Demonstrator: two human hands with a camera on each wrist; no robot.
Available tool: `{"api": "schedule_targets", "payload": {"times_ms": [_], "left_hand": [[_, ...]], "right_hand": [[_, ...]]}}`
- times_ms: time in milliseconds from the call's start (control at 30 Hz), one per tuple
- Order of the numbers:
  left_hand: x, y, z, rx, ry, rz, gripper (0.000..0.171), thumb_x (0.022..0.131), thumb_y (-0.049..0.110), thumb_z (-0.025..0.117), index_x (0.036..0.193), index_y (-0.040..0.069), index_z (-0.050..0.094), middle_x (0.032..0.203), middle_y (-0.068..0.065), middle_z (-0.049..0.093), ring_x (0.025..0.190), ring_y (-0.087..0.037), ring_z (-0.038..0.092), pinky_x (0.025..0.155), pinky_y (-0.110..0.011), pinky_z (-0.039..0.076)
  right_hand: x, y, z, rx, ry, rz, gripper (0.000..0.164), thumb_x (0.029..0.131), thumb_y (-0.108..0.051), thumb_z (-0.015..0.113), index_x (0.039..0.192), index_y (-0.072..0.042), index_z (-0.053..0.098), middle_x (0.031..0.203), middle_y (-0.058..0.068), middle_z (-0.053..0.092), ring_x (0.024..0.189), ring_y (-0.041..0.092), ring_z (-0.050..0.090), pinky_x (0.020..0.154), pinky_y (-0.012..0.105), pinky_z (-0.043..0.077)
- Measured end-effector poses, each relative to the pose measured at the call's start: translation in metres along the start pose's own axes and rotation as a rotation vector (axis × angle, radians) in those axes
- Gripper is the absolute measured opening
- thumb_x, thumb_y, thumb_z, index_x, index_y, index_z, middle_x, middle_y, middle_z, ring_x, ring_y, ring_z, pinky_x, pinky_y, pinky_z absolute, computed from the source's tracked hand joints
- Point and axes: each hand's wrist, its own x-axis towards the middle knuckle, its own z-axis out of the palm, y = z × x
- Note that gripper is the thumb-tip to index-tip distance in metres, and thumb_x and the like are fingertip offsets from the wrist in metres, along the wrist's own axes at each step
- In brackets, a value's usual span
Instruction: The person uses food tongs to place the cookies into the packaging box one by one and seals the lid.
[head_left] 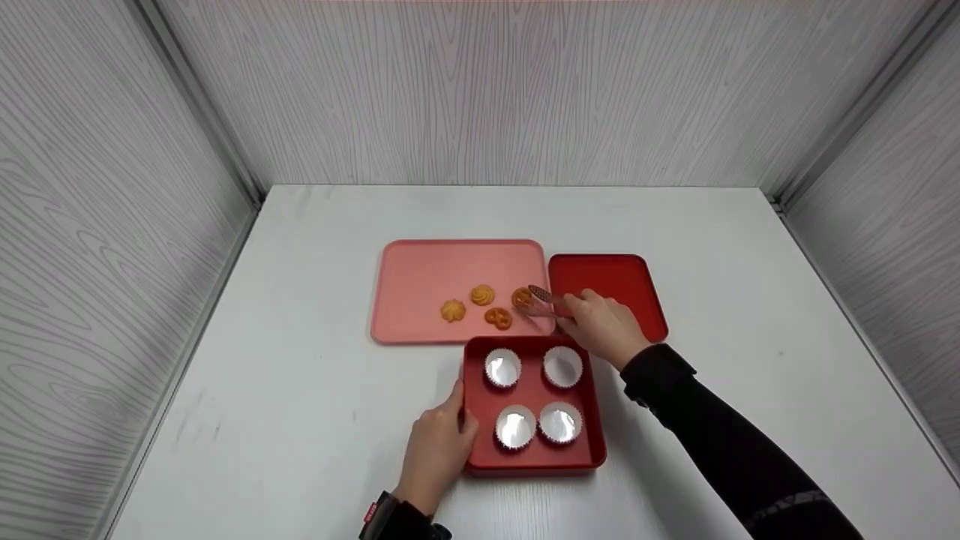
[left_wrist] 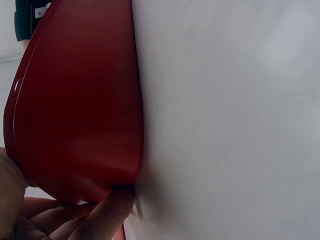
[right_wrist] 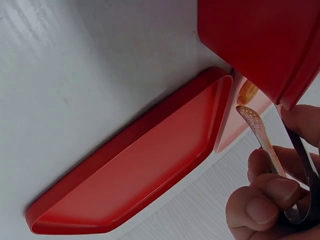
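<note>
My right hand holds metal tongs with perforated tips. In the head view their tips are spread around a pretzel at the right end of the pink tray. A second pretzel and two swirled cookies, one star-shaped and one round, lie to its left. With its thumb at the rim and fingers against the outer wall, my left hand grips the left side of a deep red box. Several white paper cups stand inside that box.
A shallow red tray lies right of the pink one, partly under my right hand. The box stands in front of both trays on the white table. Grey wood-grain panels wall in the back and sides.
</note>
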Motion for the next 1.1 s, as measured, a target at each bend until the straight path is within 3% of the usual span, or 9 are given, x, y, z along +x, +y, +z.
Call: {"api": "schedule_targets", "payload": {"times_ms": [333, 467, 733, 1100], "left_hand": [[0.002, 0.000, -0.001, -0.017, -0.016, -0.027, 0.056, 0.089, 0.007, 0.065, 0.143, -0.004, 0.055, 0.080, -0.015, 0.072, 0.059, -0.011, 0.044, 0.056, -0.030, 0.043], [0.002, 0.001, -0.001, -0.023, -0.016, -0.027, 0.055, 0.090, 0.007, 0.066, 0.142, -0.005, 0.055, 0.084, -0.016, 0.073, 0.060, -0.011, 0.045, 0.057, -0.030, 0.044], [0.001, 0.001, -0.001, -0.010, 0.003, -0.002, 0.055, 0.088, 0.005, 0.067, 0.141, -0.006, 0.057, 0.086, -0.017, 0.074, 0.061, -0.011, 0.048, 0.057, -0.033, 0.047], [0.002, -0.001, 0.002, 0.028, 0.027, 0.019, 0.054, 0.086, 0.005, 0.067, 0.139, -0.005, 0.059, 0.078, -0.014, 0.071, 0.058, -0.011, 0.047, 0.055, -0.033, 0.047]], "right_hand": [[0.010, -0.011, 0.000, 0.122, -0.081, 0.126, 0.023, 0.097, -0.026, 0.070, 0.095, -0.004, 0.070, 0.080, 0.012, 0.062, 0.073, 0.026, 0.059, 0.065, 0.038, 0.052], [0.016, -0.016, 0.001, 0.118, -0.110, 0.157, 0.024, 0.099, -0.028, 0.068, 0.092, -0.005, 0.068, 0.080, 0.010, 0.062, 0.074, 0.026, 0.060, 0.066, 0.038, 0.051], [0.018, -0.020, 0.006, 0.007, -0.090, 0.144, 0.024, 0.099, -0.030, 0.067, 0.096, -0.006, 0.069, 0.087, 0.014, 0.065, 0.080, 0.032, 0.066, 0.068, 0.046, 0.056], [0.018, -0.014, 0.008, 0.071, -0.054, 0.118, 0.016, 0.096, -0.023, 0.071, 0.091, -0.009, 0.070, 0.082, 0.011, 0.066, 0.077, 0.029, 0.064, 0.065, 0.044, 0.052]]}}
